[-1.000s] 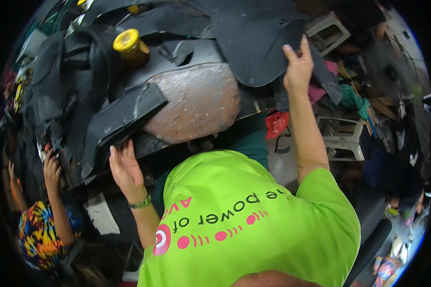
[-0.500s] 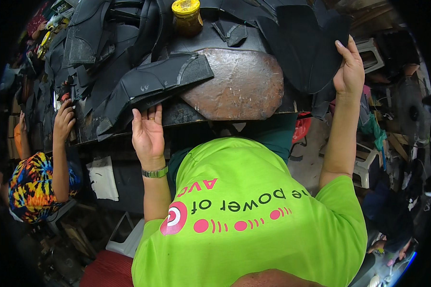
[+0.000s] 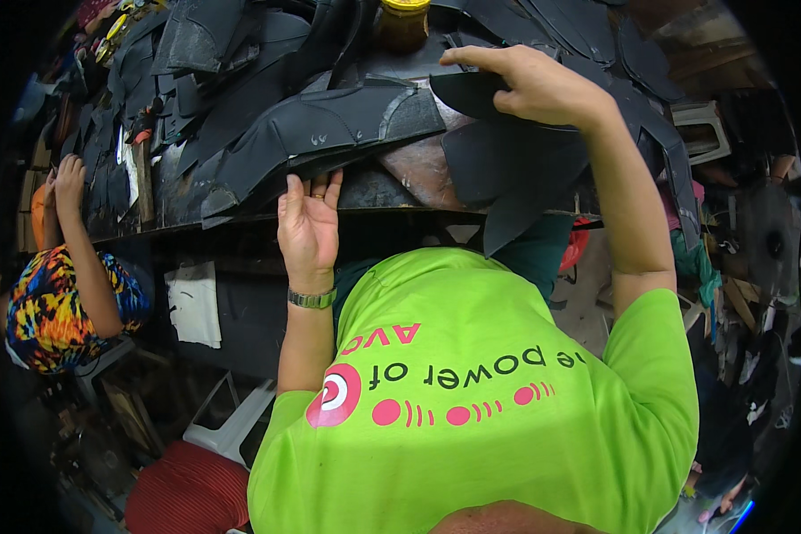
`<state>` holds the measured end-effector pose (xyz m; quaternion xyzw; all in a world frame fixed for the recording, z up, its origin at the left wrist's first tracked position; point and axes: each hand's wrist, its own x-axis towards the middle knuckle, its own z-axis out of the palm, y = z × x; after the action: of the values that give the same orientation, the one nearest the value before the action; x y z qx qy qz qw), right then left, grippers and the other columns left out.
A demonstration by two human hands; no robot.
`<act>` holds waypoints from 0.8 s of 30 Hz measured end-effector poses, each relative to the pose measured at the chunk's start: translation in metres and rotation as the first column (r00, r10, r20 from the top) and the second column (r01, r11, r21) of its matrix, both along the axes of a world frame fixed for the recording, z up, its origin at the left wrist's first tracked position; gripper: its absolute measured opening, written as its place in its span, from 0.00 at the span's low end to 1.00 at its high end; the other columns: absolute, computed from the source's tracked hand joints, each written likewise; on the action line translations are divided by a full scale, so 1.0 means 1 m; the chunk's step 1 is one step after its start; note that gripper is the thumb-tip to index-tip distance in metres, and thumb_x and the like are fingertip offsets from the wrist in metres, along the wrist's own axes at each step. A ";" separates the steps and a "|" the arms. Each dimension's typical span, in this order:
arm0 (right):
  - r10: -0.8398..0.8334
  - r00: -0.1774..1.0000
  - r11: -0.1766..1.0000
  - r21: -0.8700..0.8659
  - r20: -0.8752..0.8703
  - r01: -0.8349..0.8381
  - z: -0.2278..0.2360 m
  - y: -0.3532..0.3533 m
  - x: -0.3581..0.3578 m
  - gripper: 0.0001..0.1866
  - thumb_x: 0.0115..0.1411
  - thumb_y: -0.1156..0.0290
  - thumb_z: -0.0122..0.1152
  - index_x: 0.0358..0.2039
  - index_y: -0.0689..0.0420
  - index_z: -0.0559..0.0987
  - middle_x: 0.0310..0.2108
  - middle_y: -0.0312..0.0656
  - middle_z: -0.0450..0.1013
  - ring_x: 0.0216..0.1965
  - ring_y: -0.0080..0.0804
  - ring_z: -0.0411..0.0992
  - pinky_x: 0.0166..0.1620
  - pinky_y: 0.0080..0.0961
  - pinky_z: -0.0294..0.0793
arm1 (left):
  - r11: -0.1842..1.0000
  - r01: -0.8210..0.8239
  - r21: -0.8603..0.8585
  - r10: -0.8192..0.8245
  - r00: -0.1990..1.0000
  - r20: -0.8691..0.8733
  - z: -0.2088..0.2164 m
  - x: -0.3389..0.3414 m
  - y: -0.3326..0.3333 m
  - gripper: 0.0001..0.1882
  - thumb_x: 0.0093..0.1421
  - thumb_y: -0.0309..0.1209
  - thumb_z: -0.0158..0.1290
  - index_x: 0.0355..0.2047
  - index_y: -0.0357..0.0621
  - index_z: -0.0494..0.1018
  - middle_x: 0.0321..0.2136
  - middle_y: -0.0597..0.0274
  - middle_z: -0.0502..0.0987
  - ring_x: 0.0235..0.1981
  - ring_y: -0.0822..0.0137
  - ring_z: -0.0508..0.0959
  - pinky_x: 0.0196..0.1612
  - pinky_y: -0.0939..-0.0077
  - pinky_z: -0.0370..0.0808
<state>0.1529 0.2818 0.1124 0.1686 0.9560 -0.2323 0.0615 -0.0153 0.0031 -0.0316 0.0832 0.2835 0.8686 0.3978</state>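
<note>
My left hand [image 3: 310,221] is palm up at the table's near edge. Its thumb and fingertips grip the lower edge of a long black stitched piece [image 3: 316,129], probably part of a shoe upper, with a grey roughened patch at its right end. My right hand [image 3: 543,84] is further right and higher. Its index finger stretches left and its thumb is bent, holding a flat black lobed piece [image 3: 516,160]. That piece looks folded or tilted; one pointed lobe hangs over the table edge. Beneath it a worn brown board [image 3: 418,169] shows only in part.
A yellow-lidded jar [image 3: 404,22] stands at the back. Black cut pieces [image 3: 191,40] pile up at the far left, and more lie right of my right hand. A co-worker's hand [image 3: 68,182] is by the table at left. White plastic stools [image 3: 227,427] stand near.
My right hand has swung left and turned over, bringing the lobed piece across the brown board. My left hand stays at the stitched piece's edge. The whole view has shifted slightly.
</note>
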 end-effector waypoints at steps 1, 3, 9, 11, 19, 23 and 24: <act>0.018 0.997 0.979 0.206 -0.081 0.000 -0.008 -0.005 -0.006 0.40 0.46 0.85 0.53 0.64 0.50 0.67 0.52 0.50 0.74 0.53 0.49 0.71 0.59 0.40 0.69 | 1.000 0.002 0.004 -0.002 1.000 -0.004 -0.001 0.000 0.000 0.13 0.72 0.34 0.45 0.48 0.42 0.75 0.52 0.56 0.77 0.56 0.59 0.74 0.65 0.53 0.67; 0.085 0.967 0.907 0.420 -0.241 0.026 -0.023 -0.017 -0.019 0.43 0.49 0.86 0.58 0.67 0.44 0.63 0.51 0.50 0.73 0.54 0.49 0.70 0.60 0.41 0.68 | 1.000 0.014 0.026 -0.014 1.000 -0.012 -0.002 0.000 0.001 0.13 0.72 0.34 0.45 0.48 0.42 0.75 0.52 0.56 0.77 0.56 0.59 0.74 0.65 0.53 0.67; 0.130 0.833 0.975 -0.084 -0.537 -0.206 -0.045 -0.058 -0.052 0.44 0.53 0.79 0.65 0.69 0.43 0.60 0.59 0.47 0.70 0.60 0.44 0.69 0.63 0.40 0.67 | 1.000 -0.014 0.009 0.015 0.996 -0.089 -0.001 0.005 0.003 0.13 0.72 0.33 0.45 0.49 0.39 0.74 0.50 0.56 0.78 0.54 0.60 0.76 0.64 0.54 0.68; 0.204 0.796 0.962 -0.036 -0.569 -0.272 -0.050 -0.066 -0.070 0.46 0.51 0.74 0.69 0.69 0.42 0.59 0.60 0.48 0.67 0.61 0.44 0.67 0.63 0.40 0.67 | 0.999 -0.046 -0.020 0.044 0.992 -0.117 0.000 0.008 0.003 0.14 0.72 0.33 0.45 0.48 0.38 0.75 0.49 0.55 0.79 0.53 0.60 0.77 0.63 0.55 0.69; 0.038 0.816 0.917 -0.305 -0.576 -0.258 -0.066 -0.071 -0.101 0.49 0.45 0.69 0.70 0.69 0.41 0.61 0.53 0.48 0.68 0.58 0.43 0.67 0.66 0.38 0.64 | 1.000 -0.004 0.012 0.006 0.989 -0.150 0.002 0.014 -0.003 0.14 0.72 0.33 0.46 0.47 0.38 0.76 0.49 0.54 0.79 0.54 0.58 0.76 0.64 0.54 0.68; -0.163 0.765 0.839 -0.496 -0.623 -0.225 -0.071 -0.065 -0.104 0.46 0.46 0.66 0.74 0.67 0.44 0.64 0.53 0.45 0.68 0.59 0.40 0.67 0.67 0.34 0.62 | 0.999 -0.034 -0.025 0.032 0.994 -0.101 0.001 0.018 -0.001 0.13 0.72 0.32 0.46 0.45 0.38 0.77 0.46 0.57 0.80 0.50 0.62 0.78 0.62 0.54 0.70; -0.202 0.747 0.813 -0.534 -0.633 -0.232 -0.072 -0.063 -0.104 0.45 0.47 0.67 0.75 0.67 0.46 0.65 0.54 0.44 0.69 0.59 0.40 0.67 0.67 0.33 0.62 | 0.999 -0.030 -0.019 0.027 0.994 -0.105 0.000 0.018 -0.001 0.13 0.72 0.32 0.46 0.45 0.38 0.77 0.46 0.57 0.80 0.50 0.62 0.78 0.62 0.54 0.70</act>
<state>0.0488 0.2191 0.0403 0.0396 0.7968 -0.5564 -0.2321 0.0029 0.0024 -0.0311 0.1203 0.3139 0.8657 0.3708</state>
